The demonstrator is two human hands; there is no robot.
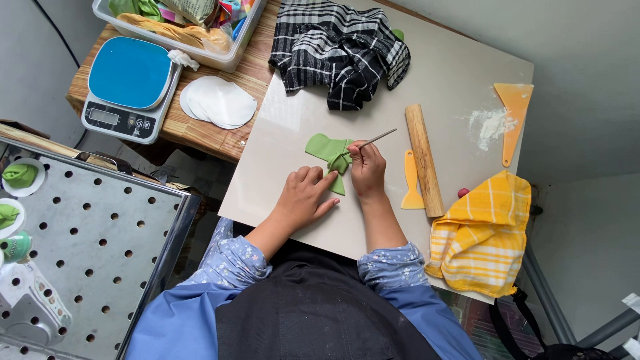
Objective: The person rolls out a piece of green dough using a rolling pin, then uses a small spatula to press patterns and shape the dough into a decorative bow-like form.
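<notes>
Green dough piece under both hands, mid-counter.
Right hand pinches a thin stick; left hand presses flat, fingers spread; clear bin of wrappers at far-left corner.

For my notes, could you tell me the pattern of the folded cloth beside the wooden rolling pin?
Yellow cloth with white checks, head view.

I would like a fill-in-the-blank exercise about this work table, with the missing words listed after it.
1. The right hand holds a thin ____ over the green dough.
2. The left hand presses on the dough with its ____.
3. The wooden rolling pin lies to the ____ of the right hand.
4. The kitchen scale has a ____ top.

Missing words: stick; fingers; right; blue
</notes>
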